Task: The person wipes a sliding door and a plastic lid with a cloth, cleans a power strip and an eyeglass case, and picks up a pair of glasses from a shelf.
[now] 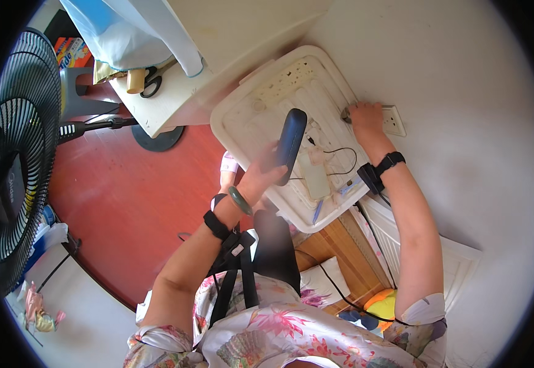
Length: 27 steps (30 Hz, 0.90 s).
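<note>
My left hand [267,172] holds a dark blue oblong case [291,146] above a white plastic storage-box lid [230,124]. At the lid's right edge, by the wall, my right hand [367,120] has its fingers curled around a small greyish object [346,115], mostly hidden. A wall socket [393,120] is just right of that hand. On the lid lie a pale phone-like device [314,177], a thin black cable [355,158] with a plug end, and blue pen-like items [317,211].
A black standing fan [18,161] is at the left. Black-handled scissors [152,83] rest on a white table corner [156,110] at the upper left. Below the lid are a wooden slatted surface [336,244], a white cushion [336,276] and a yellow-orange plush item [381,306].
</note>
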Each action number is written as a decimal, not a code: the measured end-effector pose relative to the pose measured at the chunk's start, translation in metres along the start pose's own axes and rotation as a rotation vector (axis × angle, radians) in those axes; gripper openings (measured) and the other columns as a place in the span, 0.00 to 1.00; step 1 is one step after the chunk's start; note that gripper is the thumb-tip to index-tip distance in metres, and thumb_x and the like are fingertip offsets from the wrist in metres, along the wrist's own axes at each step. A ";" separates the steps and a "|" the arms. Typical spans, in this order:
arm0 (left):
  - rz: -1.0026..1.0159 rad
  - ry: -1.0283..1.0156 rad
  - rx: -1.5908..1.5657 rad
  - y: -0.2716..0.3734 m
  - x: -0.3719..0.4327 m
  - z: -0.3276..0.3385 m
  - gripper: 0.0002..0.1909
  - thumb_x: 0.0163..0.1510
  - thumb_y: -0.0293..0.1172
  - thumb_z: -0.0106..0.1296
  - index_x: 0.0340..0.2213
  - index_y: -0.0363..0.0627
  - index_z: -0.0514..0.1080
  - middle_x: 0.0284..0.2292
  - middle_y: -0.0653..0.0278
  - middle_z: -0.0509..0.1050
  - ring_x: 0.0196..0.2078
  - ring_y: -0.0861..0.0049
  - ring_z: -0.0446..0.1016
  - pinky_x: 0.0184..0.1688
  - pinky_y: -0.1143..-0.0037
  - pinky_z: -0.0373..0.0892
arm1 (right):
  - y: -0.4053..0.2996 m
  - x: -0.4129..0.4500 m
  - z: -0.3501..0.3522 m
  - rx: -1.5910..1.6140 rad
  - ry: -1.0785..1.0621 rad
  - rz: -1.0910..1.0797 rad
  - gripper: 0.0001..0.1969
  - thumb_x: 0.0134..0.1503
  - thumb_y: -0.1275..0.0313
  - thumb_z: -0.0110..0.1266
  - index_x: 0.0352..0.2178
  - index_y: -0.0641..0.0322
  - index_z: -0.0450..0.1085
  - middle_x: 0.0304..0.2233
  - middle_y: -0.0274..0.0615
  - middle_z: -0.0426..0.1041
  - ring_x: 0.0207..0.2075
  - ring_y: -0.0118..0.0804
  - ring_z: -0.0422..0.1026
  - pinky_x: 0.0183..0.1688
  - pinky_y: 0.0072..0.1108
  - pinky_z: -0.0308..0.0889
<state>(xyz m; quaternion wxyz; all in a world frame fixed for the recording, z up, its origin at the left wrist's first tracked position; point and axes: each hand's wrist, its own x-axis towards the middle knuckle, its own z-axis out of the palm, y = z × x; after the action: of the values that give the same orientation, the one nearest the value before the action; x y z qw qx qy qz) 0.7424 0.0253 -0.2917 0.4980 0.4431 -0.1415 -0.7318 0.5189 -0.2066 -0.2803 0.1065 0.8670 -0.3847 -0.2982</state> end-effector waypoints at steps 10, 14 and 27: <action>-0.041 -0.160 0.006 0.019 0.003 0.004 0.39 0.49 0.31 0.54 0.59 0.40 0.49 0.54 0.55 0.60 0.55 0.70 0.61 0.56 0.72 0.58 | 0.041 -0.029 -0.009 0.040 0.286 0.030 0.08 0.49 0.73 0.49 0.33 0.52 0.71 0.33 0.35 0.72 0.39 0.36 0.70 0.42 0.30 0.60; -0.070 -0.224 -0.043 0.032 0.005 0.012 0.40 0.47 0.23 0.55 0.60 0.40 0.50 0.52 0.66 0.61 0.55 0.77 0.59 0.57 0.73 0.57 | 0.025 -0.034 -0.004 0.048 0.157 0.007 0.09 0.47 0.74 0.51 0.32 0.53 0.70 0.33 0.36 0.71 0.38 0.37 0.70 0.42 0.29 0.60; -0.096 -0.160 0.275 0.040 0.000 0.015 0.46 0.41 0.26 0.59 0.59 0.41 0.47 0.46 0.62 0.62 0.49 0.75 0.63 0.53 0.73 0.61 | -0.020 -0.092 -0.001 0.772 0.321 0.217 0.11 0.46 0.78 0.50 0.34 0.61 0.69 0.34 0.44 0.72 0.37 0.49 0.70 0.40 0.33 0.65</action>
<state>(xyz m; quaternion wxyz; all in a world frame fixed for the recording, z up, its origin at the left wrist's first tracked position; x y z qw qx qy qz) 0.7549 0.0032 -0.2575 0.3842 0.4536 -0.2582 -0.7616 0.4828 -0.1260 -0.2475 -0.1363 0.8331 -0.5356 0.0193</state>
